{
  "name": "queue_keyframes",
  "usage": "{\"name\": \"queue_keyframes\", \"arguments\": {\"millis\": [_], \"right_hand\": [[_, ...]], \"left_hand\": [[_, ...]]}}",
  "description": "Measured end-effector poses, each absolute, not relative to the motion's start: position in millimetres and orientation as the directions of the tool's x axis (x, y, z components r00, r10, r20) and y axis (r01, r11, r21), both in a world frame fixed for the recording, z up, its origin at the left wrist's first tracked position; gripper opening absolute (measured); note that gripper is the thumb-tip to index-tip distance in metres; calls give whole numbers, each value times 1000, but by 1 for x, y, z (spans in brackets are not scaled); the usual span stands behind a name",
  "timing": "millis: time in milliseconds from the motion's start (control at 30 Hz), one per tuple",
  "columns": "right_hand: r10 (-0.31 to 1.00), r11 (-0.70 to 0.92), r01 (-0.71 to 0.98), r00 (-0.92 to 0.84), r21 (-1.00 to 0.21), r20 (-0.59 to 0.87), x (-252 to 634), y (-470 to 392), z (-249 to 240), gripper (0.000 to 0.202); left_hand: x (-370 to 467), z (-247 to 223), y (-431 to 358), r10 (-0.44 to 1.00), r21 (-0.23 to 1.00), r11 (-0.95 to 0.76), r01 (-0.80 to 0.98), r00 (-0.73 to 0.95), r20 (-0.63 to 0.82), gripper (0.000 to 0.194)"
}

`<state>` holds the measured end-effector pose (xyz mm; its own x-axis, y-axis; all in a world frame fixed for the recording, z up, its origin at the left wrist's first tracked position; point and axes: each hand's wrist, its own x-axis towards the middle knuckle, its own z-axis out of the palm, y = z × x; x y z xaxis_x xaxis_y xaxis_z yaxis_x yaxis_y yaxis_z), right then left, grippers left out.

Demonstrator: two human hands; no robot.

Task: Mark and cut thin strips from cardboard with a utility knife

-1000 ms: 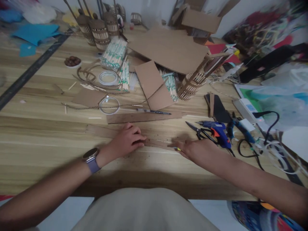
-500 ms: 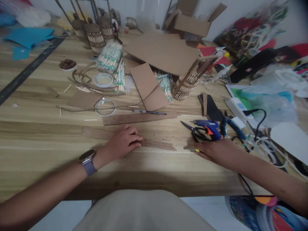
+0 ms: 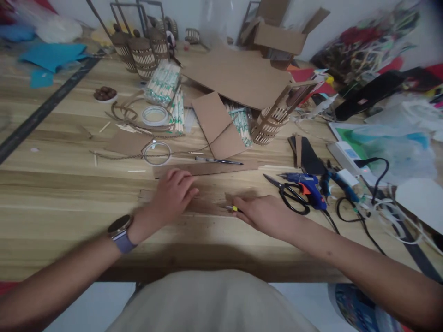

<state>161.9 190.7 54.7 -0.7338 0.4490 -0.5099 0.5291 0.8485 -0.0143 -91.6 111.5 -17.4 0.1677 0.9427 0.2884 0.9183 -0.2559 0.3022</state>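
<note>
My left hand rests over a thin brown cardboard strip, its fingers slightly bent and apart, with the strip's left end showing beyond the wrist side. My right hand is closed around a small craft knife with a yellow part, its metal tip pointing left over the strip's right part. Motion blurs that part of the strip. Just above lies a second cardboard strip, with a black pen along its upper edge.
Black scissors, a blue glue gun and pliers lie right of my right hand. Tape rolls, cardboard sheets, packed sticks and woven lanterns stand or lie farther back.
My right hand has moved left with the knife, from beside the scissors to the strip. My left hand has shifted slightly left and its fingers have loosened. The view has shifted a little.
</note>
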Motion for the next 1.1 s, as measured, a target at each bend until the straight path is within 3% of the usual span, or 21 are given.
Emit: {"name": "queue_keyframes", "arguments": {"millis": [100,200,667,900,1100], "right_hand": [[425,847,530,-721,-40,-547,134,184,60,28],[423,848,529,-713,-32,-559,115,177,62,27],[421,888,455,-754,60,-504,102,171,53,25],[468,868,479,-700,131,-540,92,161,61,31],[419,891,436,-674,131,-609,75,161,71,36]], "left_hand": [[-108,-25,113,950,214,-157,964,88,300,46],[-107,-33,113,958,172,-171,970,123,261,55],[-96,-36,111,966,119,-156,981,126,227,54],[-94,-35,112,968,129,-160,979,130,212,54],[-94,-35,111,965,121,-158,980,128,227,53]]}}
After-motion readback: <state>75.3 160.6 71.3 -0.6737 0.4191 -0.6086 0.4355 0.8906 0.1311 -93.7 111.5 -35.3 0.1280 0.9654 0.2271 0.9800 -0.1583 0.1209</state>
